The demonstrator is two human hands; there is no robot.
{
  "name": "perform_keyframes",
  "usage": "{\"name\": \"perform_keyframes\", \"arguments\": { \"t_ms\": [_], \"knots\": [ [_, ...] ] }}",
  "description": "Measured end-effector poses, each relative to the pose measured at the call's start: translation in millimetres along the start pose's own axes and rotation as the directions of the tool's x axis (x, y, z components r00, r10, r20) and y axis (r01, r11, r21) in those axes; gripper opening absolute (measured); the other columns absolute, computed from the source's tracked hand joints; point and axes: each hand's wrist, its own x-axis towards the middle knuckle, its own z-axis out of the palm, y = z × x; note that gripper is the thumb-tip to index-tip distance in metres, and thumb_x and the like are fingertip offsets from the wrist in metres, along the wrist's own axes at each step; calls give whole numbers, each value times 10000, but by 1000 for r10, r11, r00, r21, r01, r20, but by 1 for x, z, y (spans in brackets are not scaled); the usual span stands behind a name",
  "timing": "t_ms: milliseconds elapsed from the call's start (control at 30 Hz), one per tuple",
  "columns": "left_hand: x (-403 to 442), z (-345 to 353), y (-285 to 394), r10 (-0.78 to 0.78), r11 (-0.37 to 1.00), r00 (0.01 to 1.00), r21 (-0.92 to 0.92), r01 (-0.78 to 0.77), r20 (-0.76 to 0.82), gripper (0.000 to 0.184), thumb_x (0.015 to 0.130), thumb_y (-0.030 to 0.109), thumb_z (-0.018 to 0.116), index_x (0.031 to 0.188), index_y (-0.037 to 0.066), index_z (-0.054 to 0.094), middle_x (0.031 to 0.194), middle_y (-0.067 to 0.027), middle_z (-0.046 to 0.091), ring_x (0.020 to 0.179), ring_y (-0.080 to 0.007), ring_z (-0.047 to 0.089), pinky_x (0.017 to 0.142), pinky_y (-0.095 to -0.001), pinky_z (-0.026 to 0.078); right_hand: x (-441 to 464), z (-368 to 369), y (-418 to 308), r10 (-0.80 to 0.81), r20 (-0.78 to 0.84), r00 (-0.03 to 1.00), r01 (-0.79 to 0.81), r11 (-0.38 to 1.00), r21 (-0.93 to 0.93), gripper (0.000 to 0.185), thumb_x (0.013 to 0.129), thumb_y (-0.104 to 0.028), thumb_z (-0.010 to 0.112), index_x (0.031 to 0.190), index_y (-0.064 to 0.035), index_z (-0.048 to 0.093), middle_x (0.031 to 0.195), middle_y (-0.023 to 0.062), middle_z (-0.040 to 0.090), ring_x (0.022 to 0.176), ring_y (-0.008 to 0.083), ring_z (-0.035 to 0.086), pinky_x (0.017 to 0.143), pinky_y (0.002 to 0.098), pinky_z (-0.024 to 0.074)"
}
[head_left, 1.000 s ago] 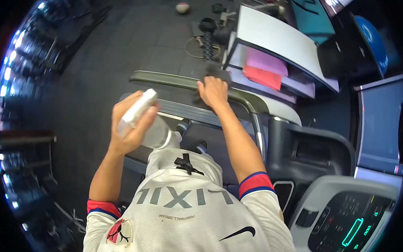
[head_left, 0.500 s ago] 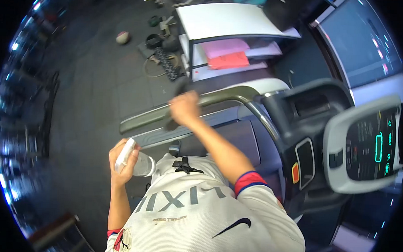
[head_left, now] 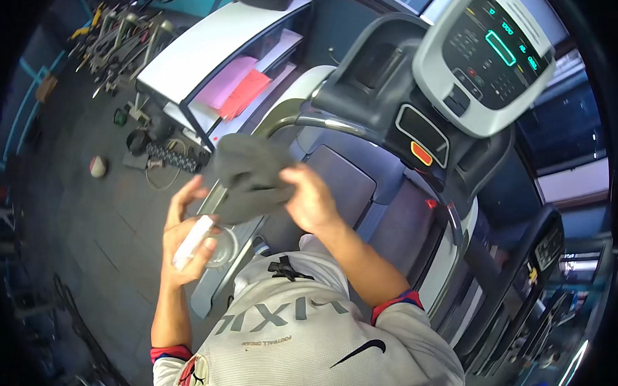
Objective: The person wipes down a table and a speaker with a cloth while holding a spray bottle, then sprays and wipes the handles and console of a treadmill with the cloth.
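My left hand (head_left: 176, 237) holds a spray bottle with a white head (head_left: 193, 241) and a clear body (head_left: 224, 251). The thumb and lower fingers grip it, while the upper fingers stretch out towards the cloth. In my right hand (head_left: 310, 198) is a dark grey cloth (head_left: 252, 177), pinched at its right edge. Blurred by motion, the cloth hangs spread in front of the treadmill handrail (head_left: 274, 120), and its lower left part comes close to the spray bottle. Whether my left fingers touch it, I cannot tell.
The treadmill console (head_left: 490, 60) with lit green digits stands at upper right, above an orange button (head_left: 421, 154). A white shelf unit (head_left: 219, 47) holding pink and red folded items is beyond the handrail. On the floor lie a ball (head_left: 98, 166) and assorted gear (head_left: 151, 143).
My right hand has brought the cloth away from the handrail and nearer my left hand, where it now hangs more spread out. The view has turned right, showing more of the treadmill.
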Motion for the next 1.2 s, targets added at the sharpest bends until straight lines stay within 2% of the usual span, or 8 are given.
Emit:
{"name": "perform_keyframes", "arguments": {
  "t_ms": [133, 233, 433, 700, 833, 1033, 1133, 1200],
  "knots": [
    [37, 43, 11, -29, 998, 990, -49, 36, 140, 380, 812, 361, 656, 823, -16, 710, 1075, -190, 614, 959, -271, 590, 864, -402, 470, -71, 18, -82, -368, -245, 897, 302, 915, -266, 443, 955, -222, 639, 1334, -14, 538, 1250, 122, 634, 1142, 248, 623, 1011, 435, 490],
    [68, 90, -3, 64, 995, 979, -90, -48, 191, 181, 865, 170, 647, 835, -8, 665, 801, -131, 615, 742, -264, 616, 683, -372, 480, -120, 14, -126, -735, -409, 540, 559, 677, -478, 420, 974, -160, 616, 1339, 5, 490, 1237, 166, 615, 1092, 275, 645, 930, 424, 545],
    [126, 197, -57, -60, 998, 970, 4, 61, 236, 254, 893, 185, 650, 773, -33, 597, 715, -109, 542, 621, -203, 515, 575, -372, 379, -196, -39, -189, -906, -413, 92, 521, 398, -756, 446, 1025, -202, 539, 1385, 50, 463, 1319, 200, 579, 1179, 321, 606, 974, 463, 534],
    [169, 265, -105, -279, 948, 913, 239, 212, 298, 277, 846, 240, 669, 770, -25, 648, 695, -198, 627, 606, -323, 628, 580, -420, 465, -218, -115, -234, -834, -551, 22, 502, 486, -716, 363, 1005, -194, 593, 1302, 11, 561, 1265, 174, 625, 1131, 299, 634, 958, 428, 550],
    [179, 319, -72, 35, 999, 913, 20, -48, 406, 184, 826, 163, 666, 784, -14, 637, 710, -162, 590, 604, -303, 579, 576, -417, 444, -212, -138, -263, -829, -559, 6, 490, 490, -721, 357, 1000, -190, 602, 1299, 2, 568, 1268, 173, 622, 1135, 305, 631, 958, 435, 558],
    [200, 375, -35, 60, 998, 890, -31, -52, 453, 187, 828, 154, 660, 748, -10, 619, 670, -164, 574, 573, -338, 580, 550, -436, 434, -186, -139, -293, -890, -455, 26, 436, 420, -796, 372, 1003, -188, 600, 1305, 25, 557, 1273, 171, 620, 1144, 279, 625, 959, 412, 543],
    [201, 348, -34, 57, 998, 907, -56, -36, 418, 210, 832, 138, 656, 699, -9, 586, 655, -158, 548, 606, -338, 551, 578, -438, 434, -155, -145, -278, -958, -272, 91, 222, 286, -932, 359, 1003, -173, 600, 1297, 31, 571, 1268, 160, 629, 1130, 238, 625, 954, 373, 521],
    [199, 318, -38, 28, 999, 920, -29, -18, 391, 215, 831, 130, 656, 685, -6, 576, 658, -153, 537, 626, -336, 546, 590, -431, 436, -129, -158, -261, -901, -173, 397, -135, 129, -982, 350, 975, -170, 628, 1253, 38, 594, 1250, 169, 639, 1111, 247, 628, 949, 383, 491]
  ]
}}
